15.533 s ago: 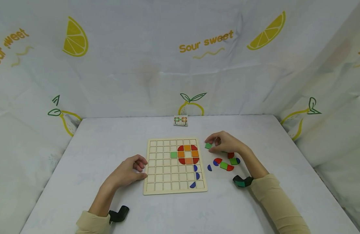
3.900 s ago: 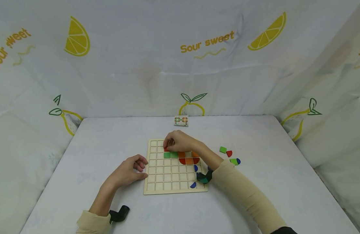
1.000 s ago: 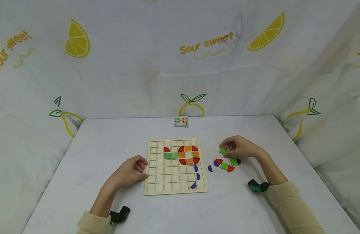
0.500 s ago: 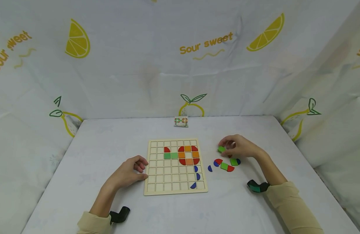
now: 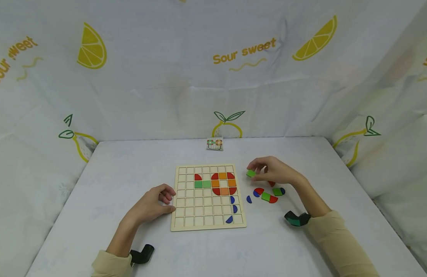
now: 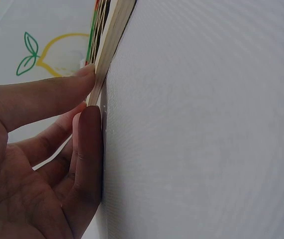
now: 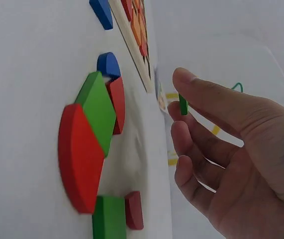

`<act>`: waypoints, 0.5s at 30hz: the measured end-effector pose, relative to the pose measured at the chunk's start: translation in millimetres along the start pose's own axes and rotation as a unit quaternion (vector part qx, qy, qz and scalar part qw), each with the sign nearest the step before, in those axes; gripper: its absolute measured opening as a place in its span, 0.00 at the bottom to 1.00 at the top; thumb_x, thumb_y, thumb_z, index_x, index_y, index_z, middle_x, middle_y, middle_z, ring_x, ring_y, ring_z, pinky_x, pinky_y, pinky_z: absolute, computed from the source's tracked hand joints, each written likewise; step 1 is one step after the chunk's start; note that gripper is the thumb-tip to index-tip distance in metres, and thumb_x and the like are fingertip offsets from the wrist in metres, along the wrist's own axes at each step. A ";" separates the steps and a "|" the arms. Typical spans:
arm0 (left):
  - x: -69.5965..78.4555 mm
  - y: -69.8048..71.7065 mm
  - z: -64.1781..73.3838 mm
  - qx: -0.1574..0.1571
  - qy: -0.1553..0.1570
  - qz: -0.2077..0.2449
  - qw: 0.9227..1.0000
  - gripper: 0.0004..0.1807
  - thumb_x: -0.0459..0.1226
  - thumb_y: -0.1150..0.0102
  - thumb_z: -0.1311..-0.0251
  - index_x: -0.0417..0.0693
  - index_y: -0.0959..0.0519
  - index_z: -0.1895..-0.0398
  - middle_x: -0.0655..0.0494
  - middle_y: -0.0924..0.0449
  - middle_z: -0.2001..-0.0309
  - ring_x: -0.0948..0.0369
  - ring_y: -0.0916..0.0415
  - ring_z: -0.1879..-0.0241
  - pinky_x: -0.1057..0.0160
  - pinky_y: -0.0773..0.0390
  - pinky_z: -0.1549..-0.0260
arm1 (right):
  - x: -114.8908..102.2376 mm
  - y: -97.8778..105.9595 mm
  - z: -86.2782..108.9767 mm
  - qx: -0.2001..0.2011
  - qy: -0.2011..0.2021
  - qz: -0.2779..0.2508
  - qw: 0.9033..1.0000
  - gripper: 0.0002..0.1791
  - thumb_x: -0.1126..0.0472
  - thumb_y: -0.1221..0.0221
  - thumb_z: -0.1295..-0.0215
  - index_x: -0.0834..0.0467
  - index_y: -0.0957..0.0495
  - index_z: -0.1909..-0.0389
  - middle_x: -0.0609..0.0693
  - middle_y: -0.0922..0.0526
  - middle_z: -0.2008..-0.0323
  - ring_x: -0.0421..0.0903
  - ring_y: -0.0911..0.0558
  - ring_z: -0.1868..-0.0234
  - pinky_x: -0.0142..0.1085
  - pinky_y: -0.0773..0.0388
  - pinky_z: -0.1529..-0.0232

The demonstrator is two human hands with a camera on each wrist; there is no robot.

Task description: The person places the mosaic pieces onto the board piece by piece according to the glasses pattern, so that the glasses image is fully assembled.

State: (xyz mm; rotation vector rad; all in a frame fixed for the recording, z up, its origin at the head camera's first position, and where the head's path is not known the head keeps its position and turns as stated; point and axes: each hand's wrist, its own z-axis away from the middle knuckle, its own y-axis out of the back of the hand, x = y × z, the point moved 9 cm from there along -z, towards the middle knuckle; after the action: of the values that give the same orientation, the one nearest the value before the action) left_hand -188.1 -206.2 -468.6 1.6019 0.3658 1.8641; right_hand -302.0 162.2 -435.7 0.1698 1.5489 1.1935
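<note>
My right hand (image 5: pixel 273 170) pinches a green square tile (image 7: pixel 183 105) between thumb and fingertips. In the head view that tile is raised a little beyond the right side of the wooden grid board (image 5: pixel 203 227). My left hand (image 5: pixel 154 202) lies at the board's left edge, fingers loosely bent and thumb tip (image 6: pixel 84 70) against the edge. On the grid, red quarter-rounds and orange squares form a ring. Beside it sit two green squares (image 5: pixel 198 184), with a red quarter-round (image 5: pixel 198 177) above the left one. Blue half-rounds (image 5: pixel 235 209) lie along the lower right of the grid.
Right of the board lie several loose pieces: a blue half-round (image 5: pixel 249 199), a green square (image 5: pixel 265 196) touching a red quarter-round (image 5: pixel 273 199), and another green square (image 5: pixel 277 191) by a blue piece. A small pattern card (image 5: pixel 215 144) stands at the table's back edge.
Over the last second my right hand has lifted the green square and moved left with it toward the board. Earlier, a second green square and a red quarter-round joined the grid. My left hand stays put.
</note>
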 end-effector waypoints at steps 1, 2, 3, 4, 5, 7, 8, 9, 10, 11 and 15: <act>0.1 0.0 0.0 0.000 0.000 0.001 1.000 0.22 0.30 0.21 0.43 0.44 0.19 0.47 0.53 0.21 0.59 0.60 0.23 0.58 0.64 0.25 0.55 | -4.1 -0.8 -2.3 0.001 0.007 0.001 1.000 0.19 0.57 0.25 0.33 0.56 0.14 0.44 0.48 0.11 0.54 0.46 0.18 0.54 0.33 0.16 0.53; 0.2 0.0 0.1 0.000 -0.001 0.001 1.000 0.22 0.30 0.21 0.43 0.44 0.19 0.47 0.53 0.21 0.59 0.60 0.23 0.58 0.65 0.25 0.55 | -8.1 -1.6 -4.5 0.001 0.012 0.002 1.000 0.19 0.57 0.25 0.33 0.56 0.14 0.44 0.47 0.11 0.53 0.45 0.18 0.54 0.33 0.16 0.52; 0.3 0.1 0.1 -0.001 -0.001 0.001 1.000 0.21 0.30 0.21 0.43 0.44 0.19 0.47 0.54 0.21 0.59 0.60 0.23 0.58 0.65 0.25 0.55 | -12.3 -2.5 -6.8 0.001 0.018 0.002 1.000 0.19 0.57 0.25 0.33 0.56 0.14 0.44 0.47 0.10 0.53 0.45 0.18 0.53 0.34 0.16 0.52; 0.5 0.2 0.1 -0.001 -0.002 0.002 1.000 0.21 0.30 0.21 0.43 0.44 0.19 0.47 0.54 0.21 0.59 0.60 0.23 0.58 0.65 0.25 0.55 | -16.3 -3.5 -9.2 0.001 0.023 0.003 1.000 0.19 0.57 0.24 0.33 0.56 0.14 0.44 0.47 0.10 0.52 0.45 0.17 0.53 0.35 0.16 0.51; 0.6 0.2 0.0 -0.001 -0.003 0.002 1.000 0.21 0.30 0.21 0.43 0.44 0.19 0.47 0.54 0.21 0.59 0.60 0.23 0.58 0.65 0.25 0.55 | -20.6 -4.5 -11.8 0.000 0.028 0.004 1.000 0.19 0.57 0.24 0.33 0.55 0.14 0.44 0.47 0.10 0.52 0.45 0.17 0.53 0.35 0.15 0.50; 0.5 0.4 0.0 -0.002 -0.003 0.003 1.000 0.21 0.30 0.21 0.43 0.44 0.19 0.47 0.54 0.21 0.59 0.60 0.23 0.58 0.65 0.25 0.55 | -28.4 -7.5 -17.3 -0.004 0.037 0.002 0.999 0.19 0.57 0.24 0.33 0.55 0.14 0.43 0.47 0.10 0.50 0.44 0.17 0.53 0.36 0.15 0.49; 0.7 0.4 -0.1 -0.003 -0.004 0.003 1.000 0.21 0.30 0.21 0.43 0.44 0.19 0.47 0.53 0.21 0.59 0.60 0.23 0.58 0.65 0.25 0.55 | -32.4 -8.8 -20.0 -0.006 0.040 0.002 0.999 0.19 0.58 0.24 0.33 0.55 0.14 0.43 0.47 0.10 0.50 0.45 0.16 0.52 0.36 0.15 0.49; 0.7 0.4 -0.1 -0.003 -0.004 0.004 1.000 0.21 0.30 0.21 0.43 0.44 0.19 0.47 0.53 0.21 0.59 0.60 0.23 0.58 0.65 0.25 0.55 | -36.3 -10.2 -22.7 -0.008 0.044 -0.001 0.999 0.20 0.58 0.24 0.33 0.55 0.14 0.43 0.47 0.10 0.50 0.45 0.16 0.52 0.37 0.15 0.49; 0.9 0.4 -0.1 -0.004 -0.004 0.004 1.000 0.21 0.30 0.21 0.43 0.43 0.19 0.48 0.53 0.21 0.59 0.60 0.23 0.58 0.65 0.25 0.55 | -40.3 -11.8 -25.6 -0.010 0.049 -0.003 0.999 0.20 0.58 0.25 0.33 0.55 0.14 0.43 0.47 0.10 0.50 0.45 0.16 0.52 0.37 0.15 0.48; 0.9 0.4 0.0 -0.004 -0.004 0.004 1.000 0.21 0.30 0.21 0.43 0.43 0.19 0.48 0.53 0.21 0.59 0.60 0.23 0.58 0.65 0.25 0.55 | -43.4 -13.7 -28.7 -0.013 0.052 -0.005 0.999 0.20 0.58 0.25 0.33 0.55 0.14 0.43 0.47 0.10 0.50 0.44 0.16 0.52 0.36 0.15 0.48; 1.4 0.5 0.0 -0.004 -0.003 0.006 1.000 0.21 0.30 0.22 0.43 0.43 0.19 0.48 0.53 0.21 0.59 0.59 0.23 0.58 0.65 0.25 0.55 | -54.6 -21.2 -39.6 -0.027 0.061 -0.017 0.998 0.20 0.58 0.26 0.32 0.56 0.14 0.42 0.48 0.10 0.49 0.45 0.17 0.52 0.37 0.15 0.47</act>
State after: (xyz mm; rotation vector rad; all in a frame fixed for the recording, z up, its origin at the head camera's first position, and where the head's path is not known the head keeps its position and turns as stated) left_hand -188.2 -205.7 -467.1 1.6069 0.3472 1.8665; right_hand -303.6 93.2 -420.7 0.0349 1.6178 1.2369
